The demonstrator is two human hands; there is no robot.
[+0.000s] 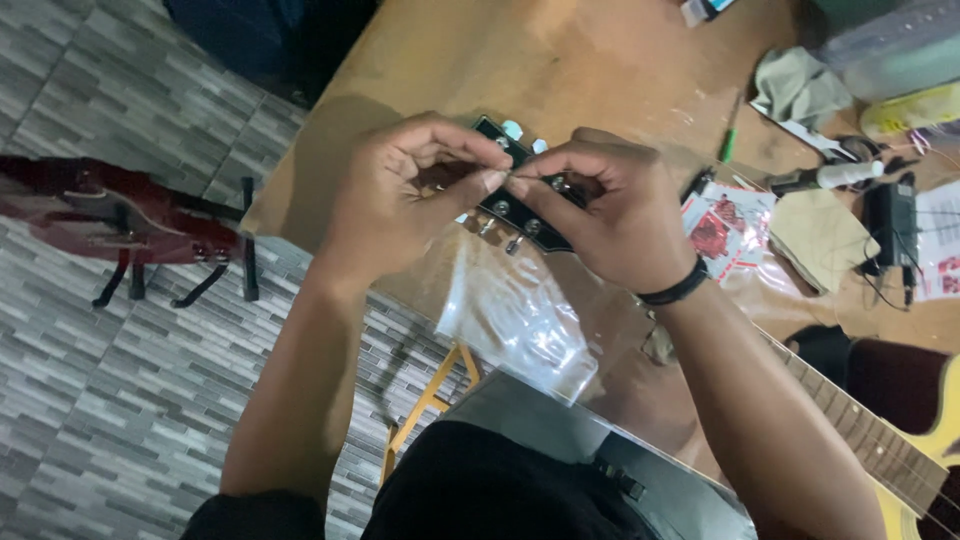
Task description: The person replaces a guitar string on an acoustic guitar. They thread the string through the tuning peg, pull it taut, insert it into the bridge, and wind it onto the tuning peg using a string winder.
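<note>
A black guitar headstock (524, 218) with silver tuning pegs lies on the wooden table (560, 60), mostly covered by my hands. My left hand (400, 195) pinches something thin, likely a string end, between thumb and forefinger right above the headstock. My right hand (610, 215), with a black band on the wrist, meets it fingertip to fingertip over the pegs. The guitar's neck (860, 425) and yellow body (935, 470) run to the lower right. A clear plastic bag (520, 320) lies under my hands.
A red-and-white string packet (725, 225), a tan cloth (820, 240), a black device with cables (893, 225), a grey rag (800, 85) and tools crowd the right of the table. A dark red guitar on a stand (110, 220) sits on the tiled floor at left.
</note>
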